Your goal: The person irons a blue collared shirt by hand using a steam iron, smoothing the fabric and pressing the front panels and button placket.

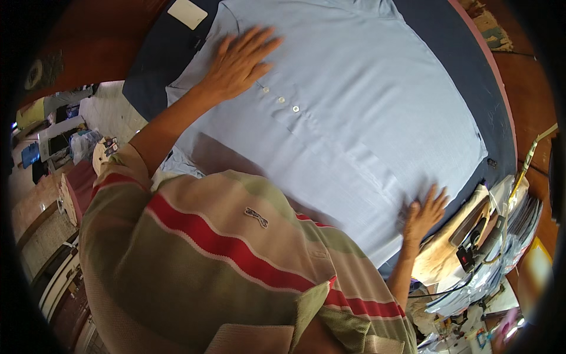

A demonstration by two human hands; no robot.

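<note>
A light blue shirt [354, 88] lies spread out on a dark blue cloth-covered table [156, 53]. Three pale buttons [281, 100] show on its front, near its middle left. My left hand [242, 65] rests flat on the upper left part of the shirt, fingers spread. At the shirt's lower right edge lies my right hand [425, 215], also with the fingers apart and the palm down. Neither hand grips anything. Soft wrinkles run across the cloth between them.
A white card [187, 13] lies at the table's far left. To the right stand an iron [471, 236] with a black cord and a stack of folded, plastic-wrapped garments [519, 230]. Various items [65, 141] clutter the floor at the left.
</note>
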